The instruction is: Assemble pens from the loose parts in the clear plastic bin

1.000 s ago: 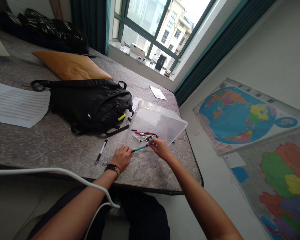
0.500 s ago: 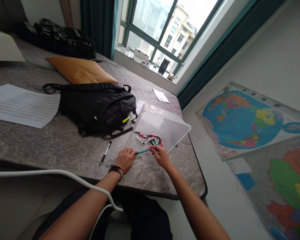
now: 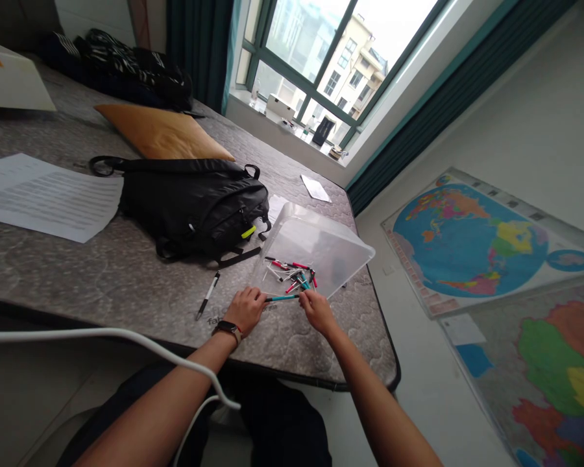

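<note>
A teal pen is held level between both hands just above the grey mattress. My left hand, with a watch on its wrist, pinches the pen's left end. My right hand pinches its right end. Just beyond them lies a clear plastic lid with several red, teal and white pens scattered on its near part. A black and white pen lies alone on the mattress to the left of my left hand.
A black backpack lies behind the lid, with an orange cushion and printed sheets further left. A white cable crosses in front of me. Maps lie on the floor to the right.
Both hands have kept their hold on the teal pen; it has tipped from slanted to nearly level. The camera has drifted a little, shifting the scene rightwards.
</note>
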A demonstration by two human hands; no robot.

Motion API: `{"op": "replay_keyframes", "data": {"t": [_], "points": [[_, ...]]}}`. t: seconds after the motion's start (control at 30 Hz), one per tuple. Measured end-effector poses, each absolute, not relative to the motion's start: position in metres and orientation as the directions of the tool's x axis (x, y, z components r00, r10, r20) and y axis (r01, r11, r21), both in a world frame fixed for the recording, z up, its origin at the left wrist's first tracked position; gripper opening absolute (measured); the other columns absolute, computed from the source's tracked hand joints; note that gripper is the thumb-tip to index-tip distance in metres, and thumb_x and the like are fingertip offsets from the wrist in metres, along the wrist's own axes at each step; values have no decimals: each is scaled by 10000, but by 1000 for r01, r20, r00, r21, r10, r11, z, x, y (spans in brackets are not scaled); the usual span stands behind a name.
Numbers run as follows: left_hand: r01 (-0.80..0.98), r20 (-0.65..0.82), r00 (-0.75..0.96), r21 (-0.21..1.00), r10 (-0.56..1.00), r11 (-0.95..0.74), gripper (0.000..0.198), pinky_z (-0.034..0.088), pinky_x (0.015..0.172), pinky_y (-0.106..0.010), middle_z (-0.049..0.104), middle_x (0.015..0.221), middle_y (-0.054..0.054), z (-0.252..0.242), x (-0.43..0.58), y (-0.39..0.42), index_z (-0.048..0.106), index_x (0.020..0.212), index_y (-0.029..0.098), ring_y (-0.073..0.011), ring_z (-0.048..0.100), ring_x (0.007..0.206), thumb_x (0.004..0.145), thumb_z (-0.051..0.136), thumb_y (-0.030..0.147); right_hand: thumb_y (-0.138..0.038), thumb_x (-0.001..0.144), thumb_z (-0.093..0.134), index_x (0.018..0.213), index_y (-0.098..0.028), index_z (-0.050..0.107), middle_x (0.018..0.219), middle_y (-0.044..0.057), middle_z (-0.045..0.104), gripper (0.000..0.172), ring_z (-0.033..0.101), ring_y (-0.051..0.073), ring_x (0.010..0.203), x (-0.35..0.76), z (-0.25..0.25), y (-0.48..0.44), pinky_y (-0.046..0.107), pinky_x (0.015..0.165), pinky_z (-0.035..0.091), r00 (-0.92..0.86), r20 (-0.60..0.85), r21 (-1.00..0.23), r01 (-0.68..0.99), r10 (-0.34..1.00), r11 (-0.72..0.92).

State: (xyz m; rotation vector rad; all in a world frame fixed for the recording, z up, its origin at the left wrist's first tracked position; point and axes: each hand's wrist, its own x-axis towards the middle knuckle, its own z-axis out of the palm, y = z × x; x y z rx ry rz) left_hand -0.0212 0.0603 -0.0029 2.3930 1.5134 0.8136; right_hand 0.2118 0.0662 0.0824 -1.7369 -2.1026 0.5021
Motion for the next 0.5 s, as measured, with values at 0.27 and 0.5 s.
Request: {"op": "replay_keyframes", "data": {"t": [0.27,0.5], "points": [[769,345,341,433,874,-471,213,388,794,-371,604,1009,-83,0,-22,59,632,970,242,-233,515,957,957,455,359,-616,945,343,485,-229,491,402,-5,521,619,542,145,411,210,66,68,247,505,423,22,-126,-654,750,992,-100],[773,346,350,418,871,-477,196,379,782,-372,600,1005,-84,-3,-22,61,638,968,235,-237,510,957,946,477,344,-660,870,472,649,-228,490,458,-44,526,486,509,134,422,211,27,49,232,474,397,133,2,-819,569,991,-74]]}}
